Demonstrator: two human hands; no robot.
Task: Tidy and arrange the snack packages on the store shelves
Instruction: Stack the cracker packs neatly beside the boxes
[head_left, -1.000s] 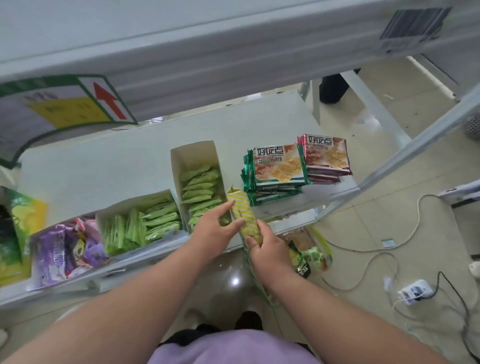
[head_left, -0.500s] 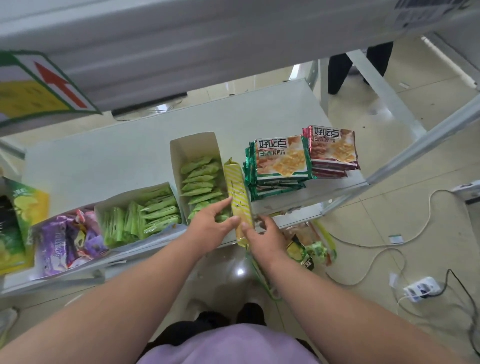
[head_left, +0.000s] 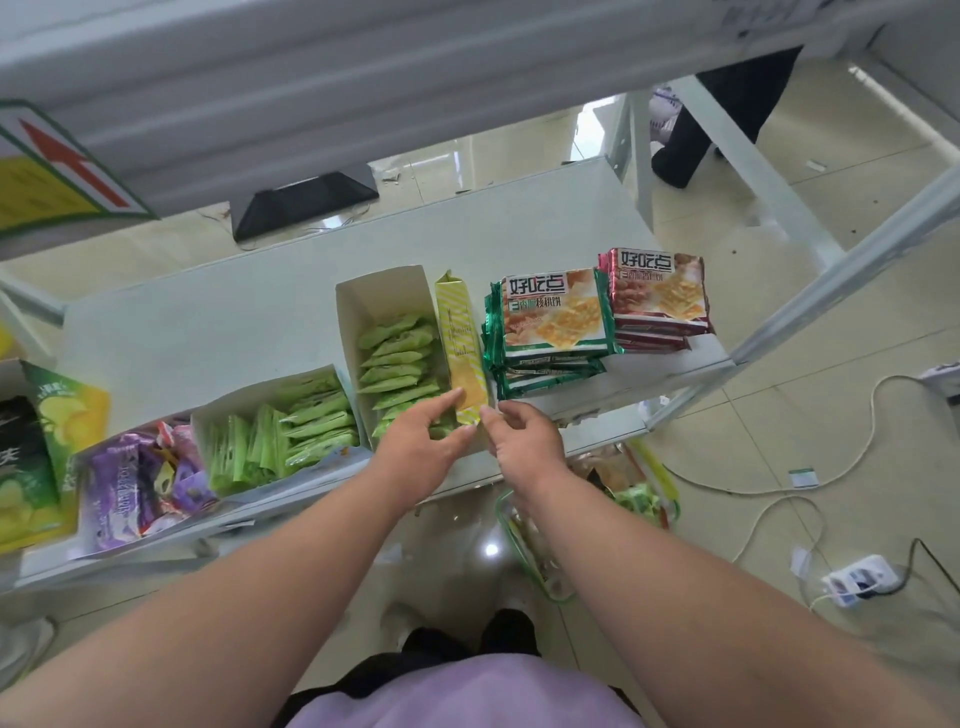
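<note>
Yellow striped snack pack (head_left: 461, 347) lies lengthwise on shelf (head_left: 218, 322), slotted between open box of green sachets (head_left: 397, 358) and green cracker stack (head_left: 550, 322), so rows stay tight. Your left hand (head_left: 418, 447) rests straight fingers against pack's near end, holding nothing; your right hand (head_left: 519, 441) hovers just beside it, fingers loosely curled, empty.

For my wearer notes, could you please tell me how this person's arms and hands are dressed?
Both forearms are bare to the frame's edge: no sleeves show. The left hand and right hand wear no gloves, and no rings, watch or bracelet are visible. A lilac top shows below.
</note>
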